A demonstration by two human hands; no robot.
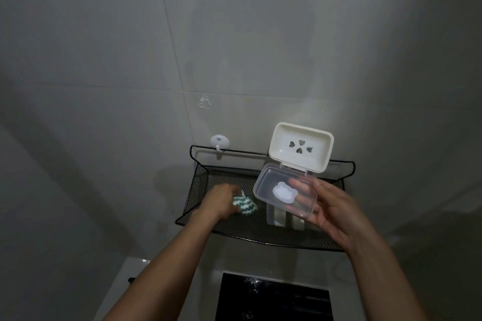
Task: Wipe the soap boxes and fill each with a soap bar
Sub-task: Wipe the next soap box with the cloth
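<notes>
From the head camera we see our right hand [336, 212] holding an open soap box [300, 148] up in front of the tiled wall [104, 60]. Our fingers curl behind its clear hinged lid [284, 194] and show through the plastic, with the thumb over the lid's near edge. A white bear-shaped mark [283, 191] sits in the middle of that lid. The cream tray of the box stands tilted above our right fingers, its inside facing us, with four heart-shaped holes [300, 146] in the bottom. We see no soap bar in it.

Our left hand [221, 200] reaches forward onto the black mesh shelf [234, 229], to the left of our right hand and lower than the box. Its fingertips meet a bunched green-and-white zigzag cloth [243, 204] lying on the mesh; we cannot tell whether the fingers pinch the cloth or only touch it, as the hand is blurred.

Just below the clear lid, between our two hands, a second pale box-like thing [279, 215] stands on the shelf, mostly hidden. Beyond our left hand, a white round wall hook [220, 141] carries the shelf's rear wire. Beneath our forearms lies a dark rectangular opening [273, 297] in a white surface.
</notes>
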